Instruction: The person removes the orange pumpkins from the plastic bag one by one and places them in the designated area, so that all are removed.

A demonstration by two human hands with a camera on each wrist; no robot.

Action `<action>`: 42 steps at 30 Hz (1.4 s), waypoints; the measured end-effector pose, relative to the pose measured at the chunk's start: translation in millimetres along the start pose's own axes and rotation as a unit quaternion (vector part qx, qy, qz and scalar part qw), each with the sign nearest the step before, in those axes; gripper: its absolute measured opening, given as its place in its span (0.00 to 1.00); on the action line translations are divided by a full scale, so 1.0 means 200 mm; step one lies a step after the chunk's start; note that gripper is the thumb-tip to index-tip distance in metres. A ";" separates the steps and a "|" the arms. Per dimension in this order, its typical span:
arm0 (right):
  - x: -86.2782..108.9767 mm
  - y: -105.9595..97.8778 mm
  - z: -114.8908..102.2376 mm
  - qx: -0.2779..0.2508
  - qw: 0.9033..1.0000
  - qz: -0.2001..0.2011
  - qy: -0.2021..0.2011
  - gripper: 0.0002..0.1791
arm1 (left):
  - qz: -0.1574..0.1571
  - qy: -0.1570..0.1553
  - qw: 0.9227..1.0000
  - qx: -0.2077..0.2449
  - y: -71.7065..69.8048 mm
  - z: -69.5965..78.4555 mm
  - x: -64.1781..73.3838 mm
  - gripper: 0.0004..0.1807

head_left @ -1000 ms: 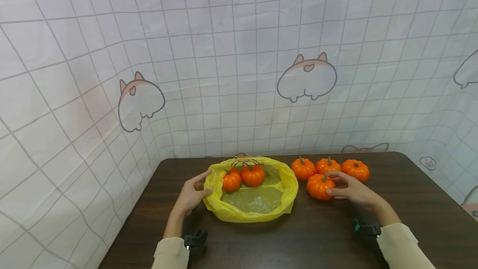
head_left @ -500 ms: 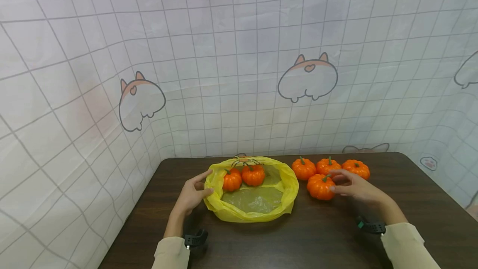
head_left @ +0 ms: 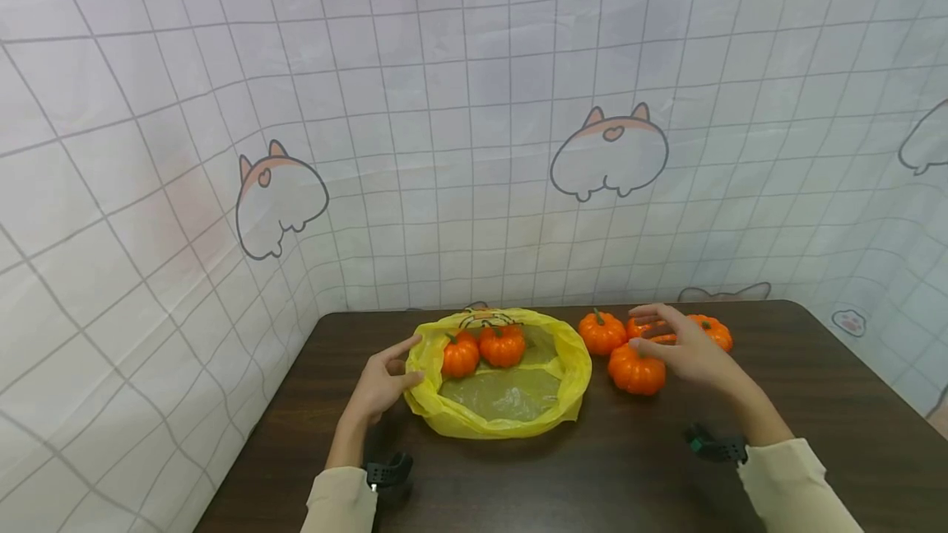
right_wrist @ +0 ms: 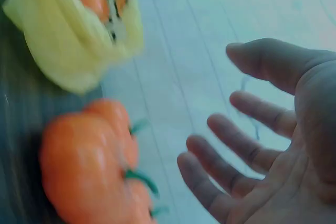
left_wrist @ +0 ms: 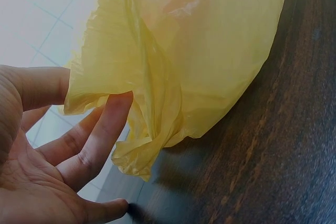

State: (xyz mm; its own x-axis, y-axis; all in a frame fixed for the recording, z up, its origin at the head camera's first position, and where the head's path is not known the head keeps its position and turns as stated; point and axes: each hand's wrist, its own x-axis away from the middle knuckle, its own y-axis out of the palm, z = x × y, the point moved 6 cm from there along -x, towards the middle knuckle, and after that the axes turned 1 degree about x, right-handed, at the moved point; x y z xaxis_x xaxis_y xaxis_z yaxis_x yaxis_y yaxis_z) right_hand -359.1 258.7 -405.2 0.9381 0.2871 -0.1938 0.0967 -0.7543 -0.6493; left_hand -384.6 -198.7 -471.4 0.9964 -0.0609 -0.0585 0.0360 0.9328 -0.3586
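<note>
My left hand (head_left: 374, 387) holds the left rim of a yellow plastic bag (head_left: 489, 428), which stands with its mouth spread wide. In the left wrist view, a fold of the bag (left_wrist: 105, 72) lies between the thumb and fingers. Inside the bag sit two small orange pumpkins, one at the left (head_left: 461, 356) and another beside it (head_left: 503, 346). My right hand (head_left: 685, 345) hovers over the front pumpkin (head_left: 637, 375) of a group right of the bag. In the right wrist view, its spread fingers (right_wrist: 215, 182) hold nothing and stand apart from the pumpkins.
Behind the front pumpkin stand a left pumpkin (head_left: 601, 332), a partly hidden middle one and a right pumpkin (head_left: 717, 334). They are near the back edge of the dark wooden table (head_left: 518, 484). A grid-patterned cloth (head_left: 474, 146) hangs behind it.
My right hand has come off the front pumpkin, drawing slightly right and then rising above it with fingers spread wider. My left hand, the bag and the pumpkins have stayed in place.
</note>
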 end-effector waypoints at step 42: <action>-0.50 0.86 -0.14 -0.038 0.997 -0.056 0.041 0.43 | 0.011 -0.008 1.000 -0.011 -0.01 -0.02 -0.01 0.35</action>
State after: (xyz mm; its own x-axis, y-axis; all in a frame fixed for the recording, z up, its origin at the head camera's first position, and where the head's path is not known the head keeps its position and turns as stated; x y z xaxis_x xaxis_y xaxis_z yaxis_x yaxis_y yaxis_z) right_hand -426.2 84.0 -476.6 0.9437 0.3254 -0.0600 0.2249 -0.7638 -0.6050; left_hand -387.8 -201.4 -473.6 0.9981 -0.0342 -0.0515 0.0122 0.9260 -0.3774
